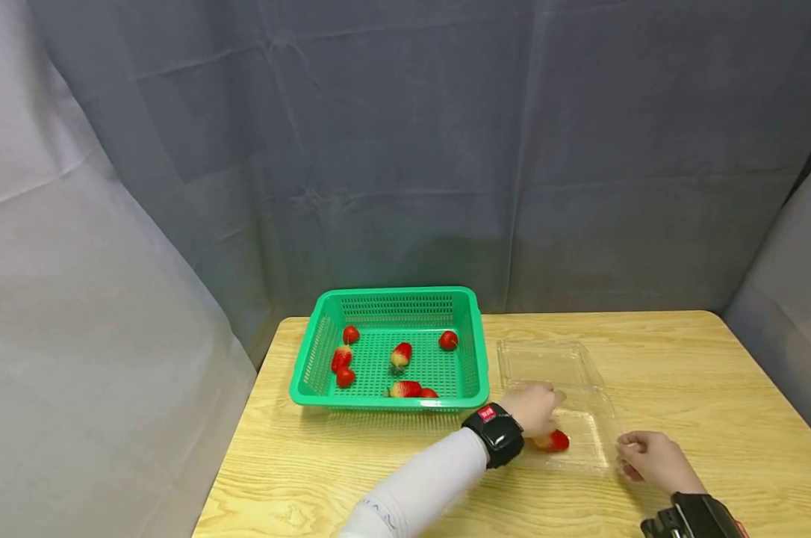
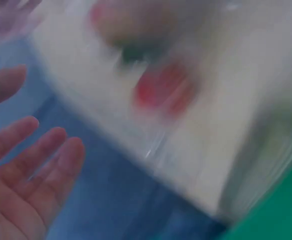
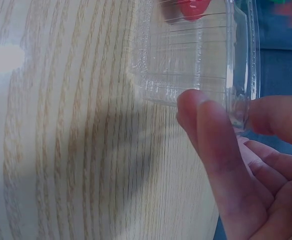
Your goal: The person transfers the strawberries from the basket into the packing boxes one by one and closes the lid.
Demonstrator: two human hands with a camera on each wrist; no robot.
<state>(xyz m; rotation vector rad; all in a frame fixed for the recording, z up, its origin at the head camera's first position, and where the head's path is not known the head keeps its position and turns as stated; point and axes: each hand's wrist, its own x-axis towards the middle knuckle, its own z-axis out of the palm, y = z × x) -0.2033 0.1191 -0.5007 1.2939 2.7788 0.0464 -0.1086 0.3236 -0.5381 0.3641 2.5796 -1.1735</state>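
Note:
A clear plastic clamshell box (image 1: 590,418) lies opened on the table, its lid flap (image 1: 543,360) toward the back. Inside it, near the left side, is a red and pale strawberry (image 1: 557,441). My left hand (image 1: 533,407) hangs over the box's left part and hides some of it. In the left wrist view that hand's fingers (image 2: 68,160) are apart with nothing between them; the red fruit (image 2: 166,90) beyond is blurred. My right hand (image 1: 654,457) pinches the box's near right corner between thumb and fingers, plainly seen in the right wrist view.
A green plastic basket (image 1: 479,351) stands left of the box. It holds several strawberries (image 1: 402,354) and round red fruits like small tomatoes (image 1: 449,341). Grey cloth (image 1: 405,149) hangs behind the wooden table (image 1: 278,463) and at both sides.

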